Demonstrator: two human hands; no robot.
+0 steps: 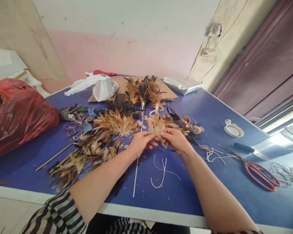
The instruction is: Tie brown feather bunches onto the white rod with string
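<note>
Between my two hands is a small bunch of tan, fluffy feathers, held over the middle of the blue table. My left hand pinches its lower left side, and my right hand pinches the right side with thumb and forefinger. Just left of it lies a pile of golden-brown feathers. More brown and black feathers are strewn beside my left forearm. Below my hands, white string pieces lie loose on the table. Beyond them, tied feather bundles rest on cardboard.
Red-handled scissors, a dark-handled knife and a tape roll lie on the right. A red plastic bag bulges at the left. At the back are a white bag, cardboard and a silvery packet.
</note>
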